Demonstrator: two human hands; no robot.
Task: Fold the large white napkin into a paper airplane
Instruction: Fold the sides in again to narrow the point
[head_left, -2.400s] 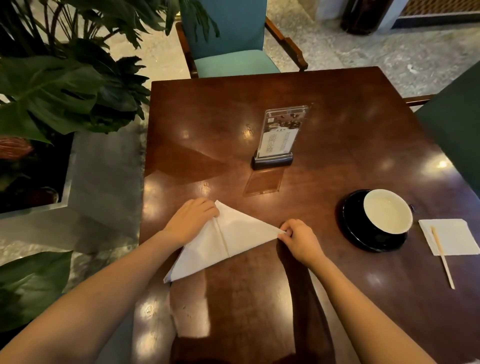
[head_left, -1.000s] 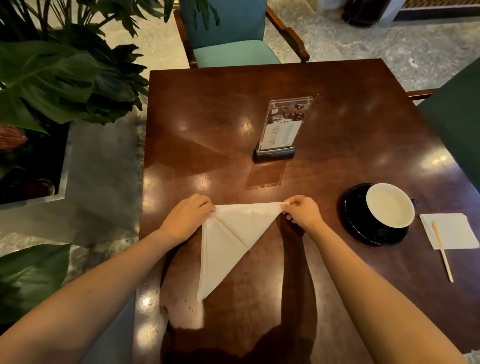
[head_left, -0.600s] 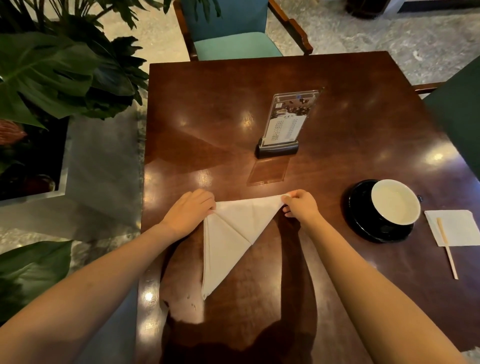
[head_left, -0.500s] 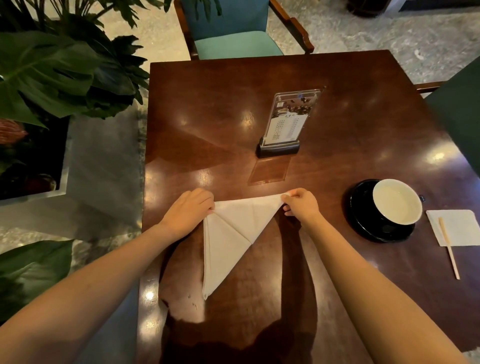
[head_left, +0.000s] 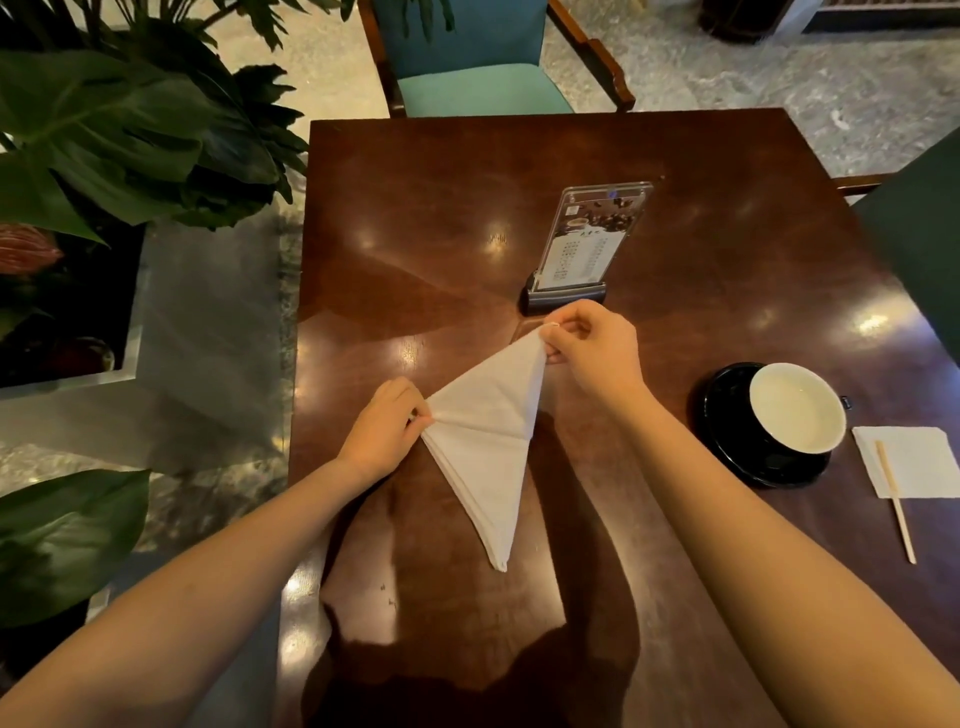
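Napkin (head_left: 483, 436): folded triangle close to the table's (head_left: 467, 208) left edge, tip pointing near, far corner held up
Left hand (head_left: 382, 431): pinches the left corner, low on the wood
Right hand (head_left: 592, 353): pinches the raised corner, just near the stand (head_left: 582, 249)
Room: a stretch of wood separates napkin from cup (head_left: 797, 408), right

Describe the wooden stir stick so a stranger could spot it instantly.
Start at the dark wooden table and go to its right edge, past the white cup on the black saucer. There a small white napkin lies flat; the stick lies across it, the only thin, pale wooden thing.
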